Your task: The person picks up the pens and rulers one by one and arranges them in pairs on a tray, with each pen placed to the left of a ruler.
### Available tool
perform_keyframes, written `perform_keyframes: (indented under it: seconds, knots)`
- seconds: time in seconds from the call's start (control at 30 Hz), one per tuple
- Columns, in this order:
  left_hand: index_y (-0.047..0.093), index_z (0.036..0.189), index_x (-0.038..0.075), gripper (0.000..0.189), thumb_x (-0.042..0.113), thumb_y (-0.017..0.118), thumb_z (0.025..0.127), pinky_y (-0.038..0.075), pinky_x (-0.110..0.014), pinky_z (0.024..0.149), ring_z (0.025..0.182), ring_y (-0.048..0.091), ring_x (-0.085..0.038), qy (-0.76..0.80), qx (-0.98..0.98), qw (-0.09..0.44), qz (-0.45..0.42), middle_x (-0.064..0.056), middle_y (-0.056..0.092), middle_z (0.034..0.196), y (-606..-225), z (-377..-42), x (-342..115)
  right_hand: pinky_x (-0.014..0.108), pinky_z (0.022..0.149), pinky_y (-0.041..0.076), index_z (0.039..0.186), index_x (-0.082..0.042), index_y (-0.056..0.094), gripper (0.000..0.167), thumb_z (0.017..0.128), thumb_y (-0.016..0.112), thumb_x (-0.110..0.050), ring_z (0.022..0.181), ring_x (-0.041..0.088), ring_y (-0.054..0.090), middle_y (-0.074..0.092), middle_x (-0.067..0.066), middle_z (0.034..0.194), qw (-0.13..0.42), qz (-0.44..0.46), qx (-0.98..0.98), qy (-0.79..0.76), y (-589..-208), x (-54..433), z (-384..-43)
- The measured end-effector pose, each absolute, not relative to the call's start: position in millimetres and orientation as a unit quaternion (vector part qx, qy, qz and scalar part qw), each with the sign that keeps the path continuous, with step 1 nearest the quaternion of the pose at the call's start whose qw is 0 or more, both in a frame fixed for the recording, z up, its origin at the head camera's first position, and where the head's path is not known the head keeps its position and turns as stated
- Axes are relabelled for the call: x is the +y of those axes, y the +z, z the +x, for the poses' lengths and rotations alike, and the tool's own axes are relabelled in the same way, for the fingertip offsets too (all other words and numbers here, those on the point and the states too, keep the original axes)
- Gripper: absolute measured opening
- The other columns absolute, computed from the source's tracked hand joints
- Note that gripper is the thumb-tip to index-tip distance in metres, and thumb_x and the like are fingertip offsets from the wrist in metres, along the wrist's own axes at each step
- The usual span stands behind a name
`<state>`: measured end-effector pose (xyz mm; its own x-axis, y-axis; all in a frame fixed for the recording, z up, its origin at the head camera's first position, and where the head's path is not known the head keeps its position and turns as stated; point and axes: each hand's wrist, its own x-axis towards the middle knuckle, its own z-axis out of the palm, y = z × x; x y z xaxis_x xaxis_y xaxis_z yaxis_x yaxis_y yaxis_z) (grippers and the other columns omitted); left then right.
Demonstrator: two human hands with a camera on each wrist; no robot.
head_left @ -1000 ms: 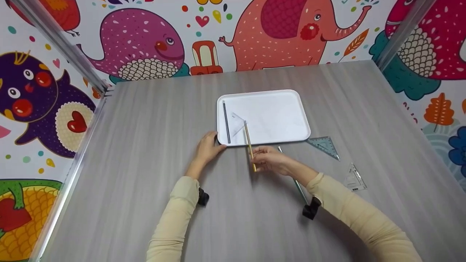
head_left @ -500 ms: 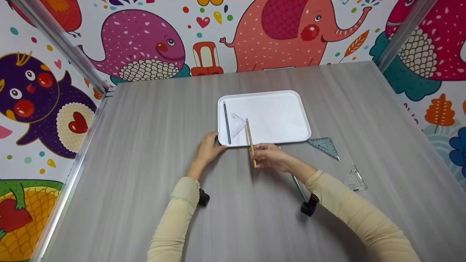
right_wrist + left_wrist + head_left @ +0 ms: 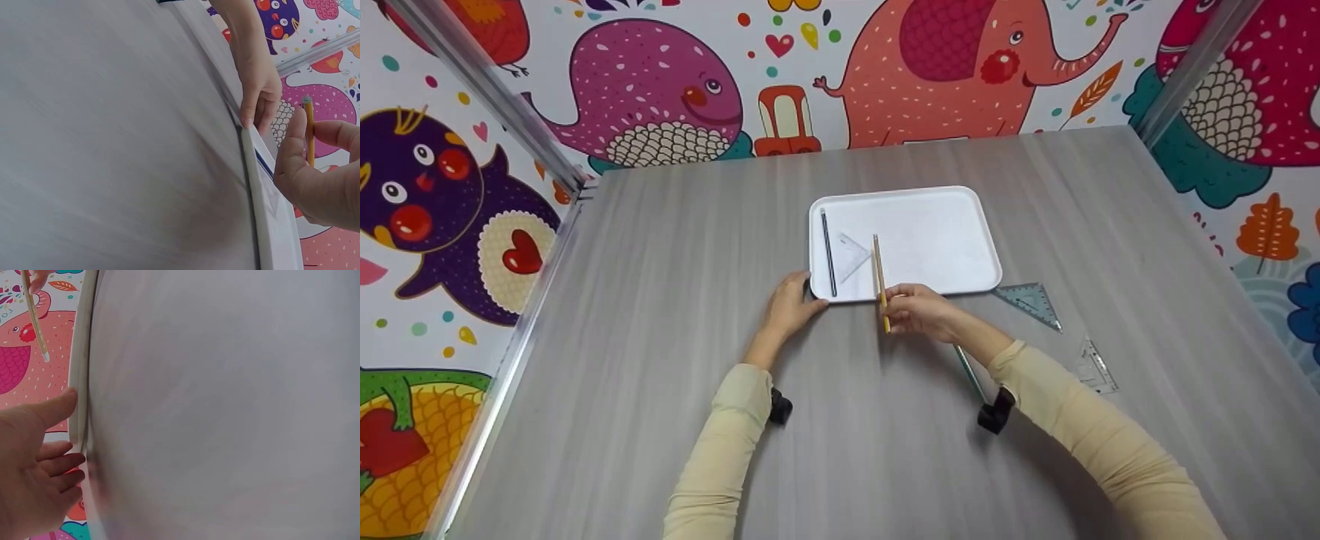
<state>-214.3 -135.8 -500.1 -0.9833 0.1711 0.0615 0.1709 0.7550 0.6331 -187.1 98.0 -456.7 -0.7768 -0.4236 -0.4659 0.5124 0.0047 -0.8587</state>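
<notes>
My right hand point(image 3: 921, 311) pinches a yellow pencil point(image 3: 878, 262) between thumb and fingers. The pencil slants over the front rim of a white tray point(image 3: 937, 240), beside a clear set square point(image 3: 851, 259) inside it. A dark pencil point(image 3: 829, 251) lies along the tray's left side. At the front left corner, my left hand point(image 3: 789, 307) holds the tray, thumb on the front edge and fingers round the side. In the left wrist view its thumb and fingers point(image 3: 62, 464) meet the rim. The right wrist view shows the yellow pencil point(image 3: 310, 135) in the pinch.
A green pencil point(image 3: 970, 375) lies on the grey table point(image 3: 682, 240), partly hidden under the right forearm. Right of the tray rest a blue-grey set square point(image 3: 1036, 304) and a smaller clear set square point(image 3: 1096, 367). Patterned walls stand behind and at the sides.
My right hand has moved the yellow pencil slightly forward and to the right, so more of it is over the tray. The left hand has stayed at the corner.
</notes>
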Motion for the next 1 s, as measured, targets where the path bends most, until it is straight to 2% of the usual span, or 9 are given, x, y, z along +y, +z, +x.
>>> perform_keyframes:
  seconds: [0.17,0.3,0.63,1.0]
  knots:
    - [0.052,0.120,-0.008,0.051,0.015,0.071,0.078,0.037,-0.039,0.098,0.113,0.049,-0.033,0.337,0.937,-0.001,0.093,-0.022,0.054,0.119,-501.2,-215.0,-135.8,0.020,0.055,0.050,0.116,0.010,0.039,0.035,0.082,0.047,0.004,0.059,0.006,0.051,0.052,-0.001,0.069,0.337,0.025,0.612,-0.715,-453.3,97.6,-194.5]
    - [0.054,0.118,-0.007,0.049,0.015,0.072,0.077,0.040,-0.040,0.096,0.110,0.051,-0.032,0.335,0.937,-0.008,0.101,-0.020,0.057,0.114,-501.6,-215.5,-135.8,0.020,0.054,0.050,0.115,0.008,0.038,0.034,0.082,0.047,0.005,0.058,0.006,0.052,0.053,-0.001,0.068,0.343,0.022,0.607,-0.717,-450.3,96.7,-197.9]
    - [0.053,0.119,-0.009,0.051,0.015,0.072,0.077,0.038,-0.040,0.097,0.112,0.050,-0.033,0.332,0.939,-0.003,0.094,-0.022,0.055,0.117,-499.0,-214.7,-135.4,0.020,0.053,0.050,0.109,0.005,0.041,0.028,0.082,0.048,0.005,0.057,0.007,0.052,0.053,0.000,0.070,0.339,0.038,0.623,-0.704,-453.1,96.5,-208.4]
    - [0.051,0.120,-0.011,0.054,0.015,0.072,0.077,0.037,-0.040,0.099,0.114,0.049,-0.034,0.330,0.940,0.001,0.091,-0.024,0.054,0.119,-498.7,-215.6,-134.6,0.019,0.053,0.050,0.112,0.007,0.042,0.032,0.081,0.049,0.004,0.059,0.007,0.053,0.052,0.001,0.075,0.325,0.045,0.643,-0.692,-458.6,95.8,-216.9]
